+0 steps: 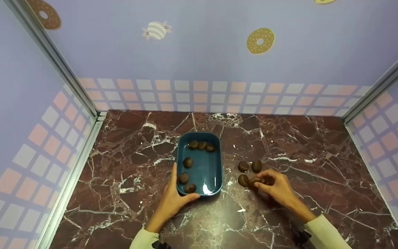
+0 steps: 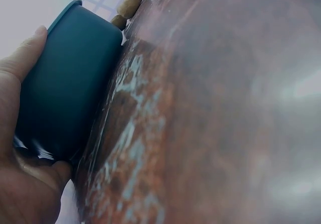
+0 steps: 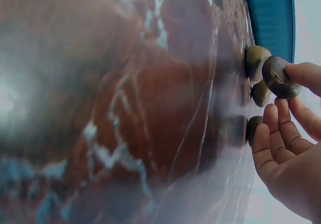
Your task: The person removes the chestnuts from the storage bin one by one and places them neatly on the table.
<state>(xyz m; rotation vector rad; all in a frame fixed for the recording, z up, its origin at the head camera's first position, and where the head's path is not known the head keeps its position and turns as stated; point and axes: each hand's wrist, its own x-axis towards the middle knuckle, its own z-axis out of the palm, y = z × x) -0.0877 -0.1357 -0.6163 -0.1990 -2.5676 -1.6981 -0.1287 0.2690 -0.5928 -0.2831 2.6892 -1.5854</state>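
A blue-green rectangular container (image 1: 204, 162) sits on the marble surface with several smooth brown pebble-like pieces (image 1: 188, 162) inside. My left hand (image 1: 173, 197) holds its near left corner, fingers along the left wall and thumb on the near edge; the left wrist view shows this hand (image 2: 25, 148) against the container wall. Right of the container, my right hand (image 1: 276, 185) pinches one brown pebble-like piece (image 3: 281, 77) between thumb and fingers. Three similar pieces lie close by, one of them a rounded piece (image 1: 243, 166). From above, fingers partly cover the pinched piece.
The dark red marble surface (image 1: 133, 207) has a patterned back wall (image 1: 206, 52) behind it. Side panels stand left and right, with a metal rail (image 1: 71, 180) along the left edge.
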